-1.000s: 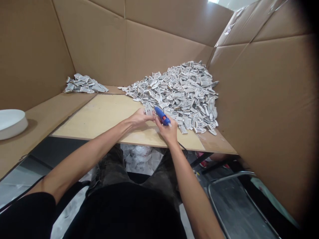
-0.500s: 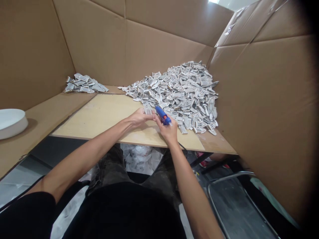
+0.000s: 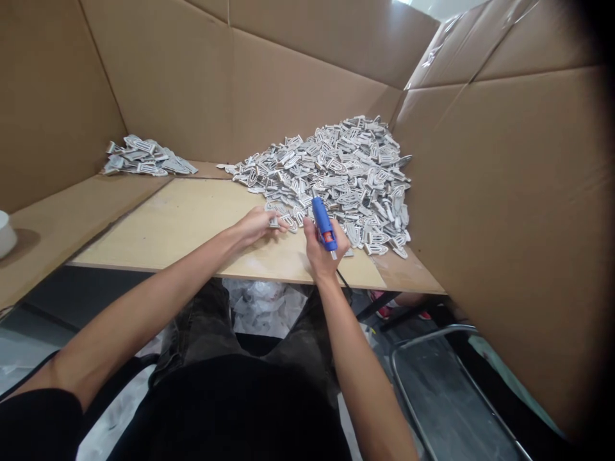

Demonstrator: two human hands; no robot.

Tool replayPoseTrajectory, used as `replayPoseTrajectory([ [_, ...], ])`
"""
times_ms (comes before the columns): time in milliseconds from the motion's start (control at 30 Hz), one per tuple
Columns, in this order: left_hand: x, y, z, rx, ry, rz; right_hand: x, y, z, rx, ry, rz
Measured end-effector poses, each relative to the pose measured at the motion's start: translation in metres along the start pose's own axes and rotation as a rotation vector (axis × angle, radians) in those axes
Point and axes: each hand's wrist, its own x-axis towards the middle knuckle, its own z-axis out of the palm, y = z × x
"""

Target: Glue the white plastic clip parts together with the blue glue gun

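Note:
My right hand (image 3: 323, 253) is wrapped round a blue glue gun (image 3: 323, 223), whose nozzle points up and away over the front of a large heap of pale grey slotted pieces (image 3: 346, 166). To its left, my left hand (image 3: 262, 225) pinches a small grey piece (image 3: 274, 222) between thumb and fingers, low over the yellowish board (image 3: 192, 214). A gap separates the two hands. Other grey pieces lie right beside the left fingertips. A dark cord runs down from below my right hand.
A smaller pile of grey pieces (image 3: 144, 155) lies at the back left. Part of a white bowl (image 3: 6, 235) shows at the left edge. Cardboard walls (image 3: 500, 173) enclose the table. A metal-framed chair (image 3: 446, 384) is at lower right, near a person's red shoes.
My hands have moved apart. The glue gun is now more upright and away from the left hand's piece. The view has shifted slightly, moving the scene left.

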Motion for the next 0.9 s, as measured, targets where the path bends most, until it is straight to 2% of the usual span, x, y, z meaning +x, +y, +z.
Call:
replayPoseTrajectory([
  [100,0.002,-0.005,-0.004,0.121,0.017,0.089,-0.001,0.002,0.001,0.009,0.002,0.019],
  [267,-0.002,-0.007,-0.009,0.435,0.119,0.237,0.000,0.005,0.002,0.046,0.014,-0.004],
  [367,-0.004,-0.007,-0.011,0.547,0.103,0.270,0.000,0.006,0.002,0.043,0.030,-0.039],
  [533,-0.005,-0.005,-0.011,0.523,0.051,0.255,0.000,0.007,0.002,0.013,0.037,-0.061],
  [700,-0.008,-0.002,-0.007,0.502,0.063,0.275,0.000,0.007,0.002,-0.011,0.029,-0.083],
  [900,-0.004,-0.007,-0.011,0.520,0.033,0.311,0.001,0.004,0.001,0.008,0.024,-0.107],
])
